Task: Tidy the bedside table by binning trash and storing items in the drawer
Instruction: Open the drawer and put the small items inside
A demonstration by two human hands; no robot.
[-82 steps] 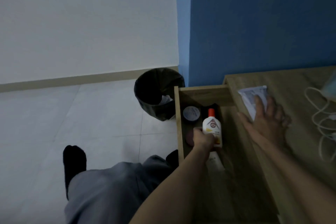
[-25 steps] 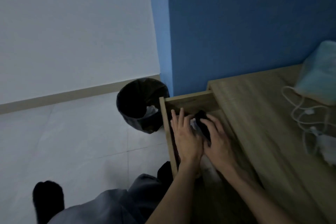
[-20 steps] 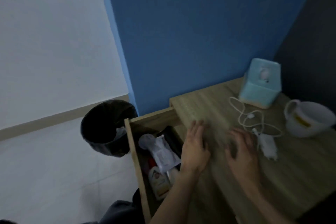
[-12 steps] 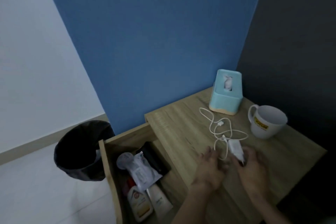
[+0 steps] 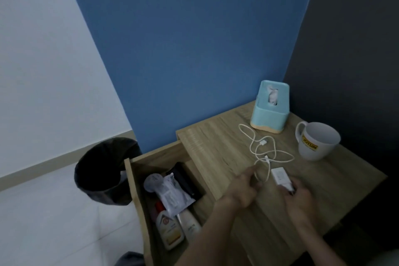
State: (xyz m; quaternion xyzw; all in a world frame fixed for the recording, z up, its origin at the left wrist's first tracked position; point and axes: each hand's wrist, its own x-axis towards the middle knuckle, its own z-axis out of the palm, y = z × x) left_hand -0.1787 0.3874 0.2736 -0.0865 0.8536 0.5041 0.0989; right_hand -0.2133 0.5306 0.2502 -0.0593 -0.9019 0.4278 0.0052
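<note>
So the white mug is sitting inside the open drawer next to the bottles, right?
No. The white mug stands on the tabletop, near the blue tissue box. The head view shows it there. The drawer is open and does hold the bottles.

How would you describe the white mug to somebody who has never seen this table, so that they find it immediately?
Start at the wooden bedside table against the blue wall. Go to its far right corner, right of the light blue tissue box. There stands the mug, upright; it is the only white cup, with a yellow label on its side.
</note>
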